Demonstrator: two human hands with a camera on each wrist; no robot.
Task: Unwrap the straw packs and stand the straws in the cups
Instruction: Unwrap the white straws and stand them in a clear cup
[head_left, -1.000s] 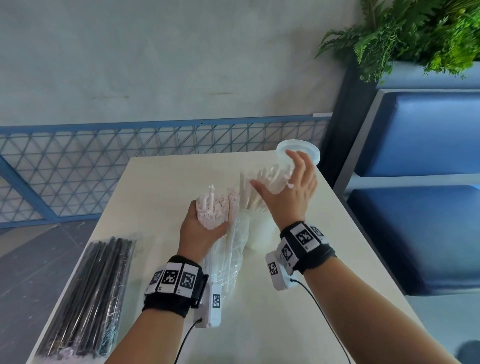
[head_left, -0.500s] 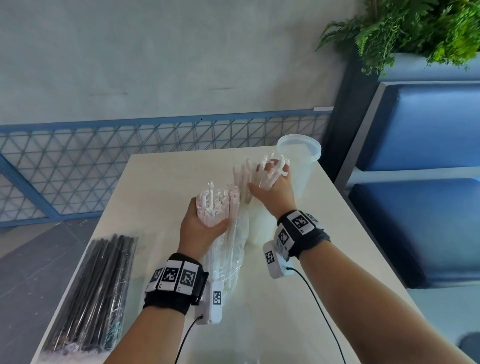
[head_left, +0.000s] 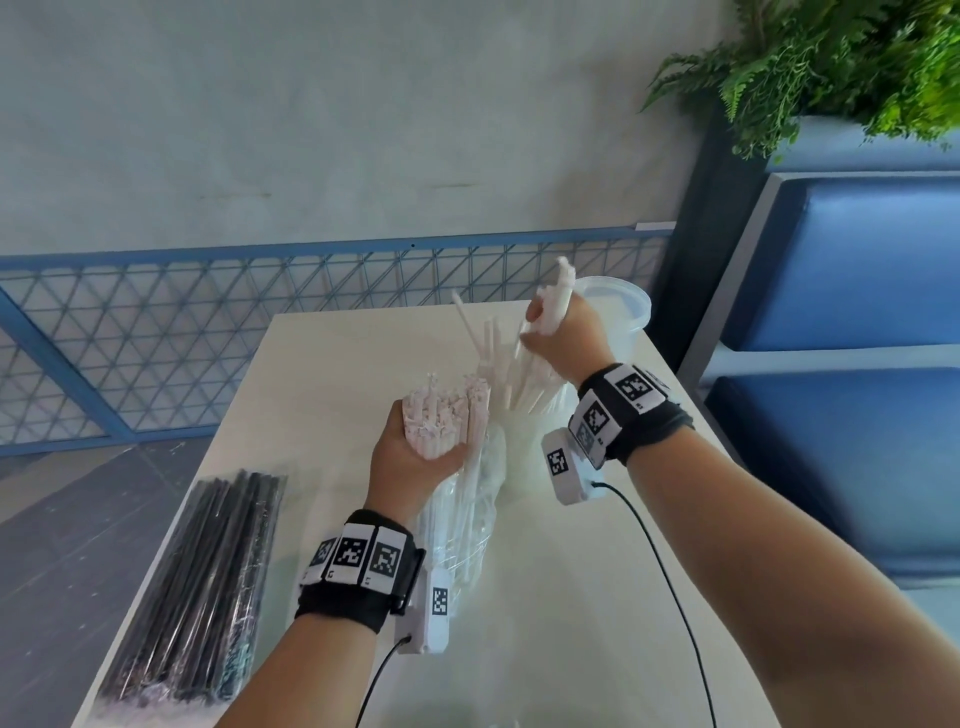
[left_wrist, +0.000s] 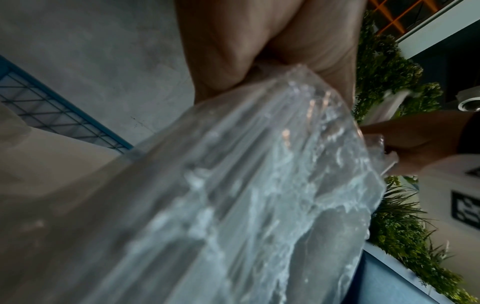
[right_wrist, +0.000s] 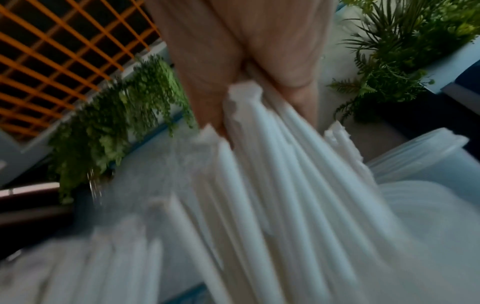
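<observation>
The right hand (head_left: 563, 332) is rising from the cup (head_left: 545, 415), fist closing on a clump of white straws (head_left: 553, 299), while the left hand (head_left: 415, 457) is gripping the opened pack (head_left: 447, 415) upright just beside; easing the clump down vertically should stand it without toppling the cup.

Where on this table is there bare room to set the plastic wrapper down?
Bare tabletop lies at the far left, beyond the black straw pack. The near edge below the right forearm also looks free. It is crowded mid-table, round the white straw pack and the cups.
</observation>
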